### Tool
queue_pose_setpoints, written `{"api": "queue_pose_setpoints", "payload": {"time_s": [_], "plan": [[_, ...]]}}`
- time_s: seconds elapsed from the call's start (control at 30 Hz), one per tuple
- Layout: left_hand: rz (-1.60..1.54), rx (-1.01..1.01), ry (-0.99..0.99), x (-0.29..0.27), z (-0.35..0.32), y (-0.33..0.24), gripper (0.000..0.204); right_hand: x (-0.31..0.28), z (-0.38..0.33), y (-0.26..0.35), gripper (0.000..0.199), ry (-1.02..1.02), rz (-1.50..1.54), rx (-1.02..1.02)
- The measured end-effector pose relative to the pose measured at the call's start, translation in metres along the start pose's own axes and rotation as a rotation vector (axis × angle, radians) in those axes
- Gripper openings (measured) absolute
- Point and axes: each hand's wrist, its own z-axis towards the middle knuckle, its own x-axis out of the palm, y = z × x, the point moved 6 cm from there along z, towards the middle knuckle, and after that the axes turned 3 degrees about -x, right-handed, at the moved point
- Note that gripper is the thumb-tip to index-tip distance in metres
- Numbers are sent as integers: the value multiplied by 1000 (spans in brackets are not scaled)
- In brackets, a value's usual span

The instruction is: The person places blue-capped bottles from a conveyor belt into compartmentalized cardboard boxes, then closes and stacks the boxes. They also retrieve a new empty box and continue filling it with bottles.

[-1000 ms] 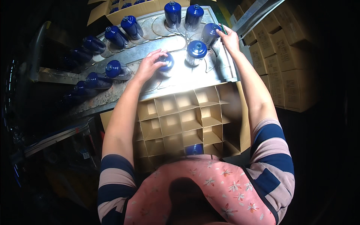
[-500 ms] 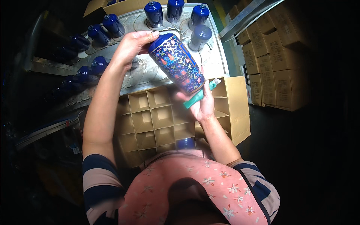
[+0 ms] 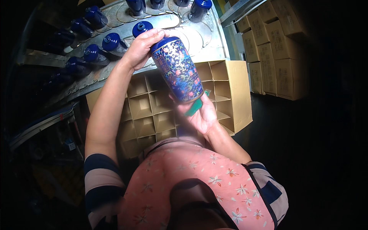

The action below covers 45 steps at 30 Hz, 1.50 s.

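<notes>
A dark blue bottle (image 3: 178,71) with a colourful floral pattern is held tilted in front of me, over a divided carton. My left hand (image 3: 142,48) is closed round its shoulder, with the thumb on top. Below, my right hand (image 3: 205,117) supports the base, its fingers partly hidden under the bottle. A flat green strip (image 3: 194,108) lies in that hand against the bottle's bottom; its exact kind cannot be made out. Just beyond my left hand stands another blue bottle (image 3: 142,27) on a metal conveyor.
The cardboard carton (image 3: 239,96) with square dividers lies between me and the metal conveyor (image 3: 159,22). Several blue bottles (image 3: 111,41) stand along the conveyor's curved track. Stacked brown boxes (image 3: 283,57) rise at the right, beside a metal rail (image 3: 241,12).
The held bottle has been turned about its axis, showing another side, and is more upright. Bottles on the conveyor have shifted, one now standing by my left hand. My view has moved slightly.
</notes>
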Motion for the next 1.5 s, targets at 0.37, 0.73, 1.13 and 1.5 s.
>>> {"api": "queue_pose_setpoints", "payload": {"time_s": [0.37, 0.73, 1.13, 1.5], "plan": [[23, -8, 8, 9, 19, 15, 24, -4, -13, 35, 54, -128, -266, -172], [-14, -20, -58, 16, 16, 22, 25, -10, -18, 47, 53, -181, -280, -138], [295, -181, -244, 7, 7, 31, 31, -23, -11, 37, 43, -273, -196, -61], [230, -197, -277, -4, 3, 43, 29, -22, -9, 30, 46, -232, -183, -29]]}}
